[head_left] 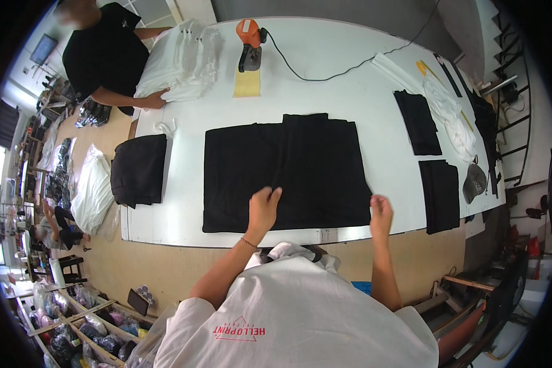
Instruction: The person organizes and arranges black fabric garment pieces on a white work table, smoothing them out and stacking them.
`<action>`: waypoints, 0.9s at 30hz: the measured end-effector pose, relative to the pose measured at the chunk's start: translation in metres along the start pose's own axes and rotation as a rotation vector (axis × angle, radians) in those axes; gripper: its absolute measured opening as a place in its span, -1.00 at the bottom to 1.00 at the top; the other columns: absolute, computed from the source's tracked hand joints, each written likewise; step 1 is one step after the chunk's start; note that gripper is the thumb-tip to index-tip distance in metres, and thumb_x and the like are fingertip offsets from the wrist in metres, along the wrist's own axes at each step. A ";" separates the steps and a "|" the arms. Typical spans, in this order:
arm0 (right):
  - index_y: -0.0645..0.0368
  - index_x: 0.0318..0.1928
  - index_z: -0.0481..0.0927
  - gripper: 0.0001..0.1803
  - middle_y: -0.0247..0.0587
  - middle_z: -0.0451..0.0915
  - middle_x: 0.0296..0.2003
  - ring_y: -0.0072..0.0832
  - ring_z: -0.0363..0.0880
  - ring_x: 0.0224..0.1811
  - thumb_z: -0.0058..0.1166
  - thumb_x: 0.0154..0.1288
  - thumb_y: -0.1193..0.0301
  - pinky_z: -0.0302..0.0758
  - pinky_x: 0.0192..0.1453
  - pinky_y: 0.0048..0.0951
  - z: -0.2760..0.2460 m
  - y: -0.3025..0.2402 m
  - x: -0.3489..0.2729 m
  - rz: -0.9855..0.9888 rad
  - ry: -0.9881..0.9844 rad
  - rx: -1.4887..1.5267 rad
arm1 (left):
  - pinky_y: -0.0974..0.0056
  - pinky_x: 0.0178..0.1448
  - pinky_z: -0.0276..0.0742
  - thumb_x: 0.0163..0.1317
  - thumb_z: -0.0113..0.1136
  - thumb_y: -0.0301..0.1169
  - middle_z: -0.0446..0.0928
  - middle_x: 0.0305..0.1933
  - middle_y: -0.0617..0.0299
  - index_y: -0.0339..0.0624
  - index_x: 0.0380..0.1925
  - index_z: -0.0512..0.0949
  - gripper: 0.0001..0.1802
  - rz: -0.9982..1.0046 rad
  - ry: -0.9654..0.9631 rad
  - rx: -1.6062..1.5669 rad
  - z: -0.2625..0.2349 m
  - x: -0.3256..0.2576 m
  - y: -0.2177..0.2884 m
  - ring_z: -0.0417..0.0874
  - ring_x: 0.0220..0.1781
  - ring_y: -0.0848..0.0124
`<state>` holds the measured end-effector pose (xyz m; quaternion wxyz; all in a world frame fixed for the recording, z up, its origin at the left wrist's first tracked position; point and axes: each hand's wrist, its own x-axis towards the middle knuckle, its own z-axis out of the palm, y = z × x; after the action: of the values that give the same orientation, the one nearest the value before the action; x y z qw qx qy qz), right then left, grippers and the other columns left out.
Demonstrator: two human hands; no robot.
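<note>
A large black garment (245, 165) lies folded into a broad, flat shape on the white table (184, 214) in front of me. My left hand (264, 208) is over its lower middle with the fingers curled in; what they hold, if anything, is hidden. At the garment's right edge, my right hand (381, 211) has its fingers closed on the cloth near the lower corner. A raised strip of folded fabric runs up the middle, sticking out a little past the far edge.
A folded black bundle (140, 168) sits at left; two folded black pieces (417, 122) lie at right near white cloth (449, 113) and a grey cap (475, 183). An orange corded tool (249, 34) stands far off. A co-worker (107, 58) handles a white garment stack (181, 61).
</note>
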<state>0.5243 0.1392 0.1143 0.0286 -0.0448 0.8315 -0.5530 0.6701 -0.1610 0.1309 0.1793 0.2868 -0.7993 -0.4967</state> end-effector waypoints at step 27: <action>0.32 0.00 0.55 -0.73 -0.29 0.58 -0.19 -0.57 0.59 -0.17 0.09 0.41 0.40 0.54 0.02 -0.54 -0.002 -0.116 0.201 -0.194 -0.330 0.271 | 0.31 -0.26 0.64 0.35 0.23 -0.26 0.64 -0.31 0.02 -0.42 -0.28 0.53 -0.66 -0.130 -0.148 -0.621 -0.001 0.180 0.116 0.71 -0.32 0.32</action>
<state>0.3294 0.0749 0.2228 0.1168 -0.2101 0.7255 -0.6448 0.4990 -0.2368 0.2361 0.1673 0.2320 -0.6006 -0.7467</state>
